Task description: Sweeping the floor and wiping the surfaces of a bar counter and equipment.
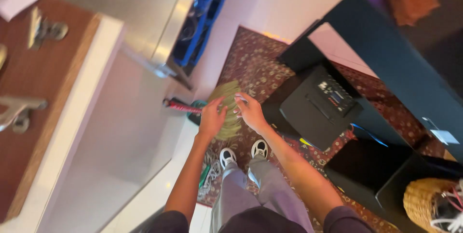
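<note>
Gripping a broom's straw head over a patterned rug, seen from my remote feed.

My left hand (212, 117) closes around the broom (226, 110) where its olive-green, fanned bristles meet a red-and-pink wrapped handle; the handle juts left toward the white counter (82, 117). My right hand (251, 112) rests on the bristle top, fingers curled, though I cannot tell whether it grips. The broom hangs above the maroon floral carpet (255, 69), just ahead of my white sneakers (243, 153), near a black speaker box (318, 107).
</note>
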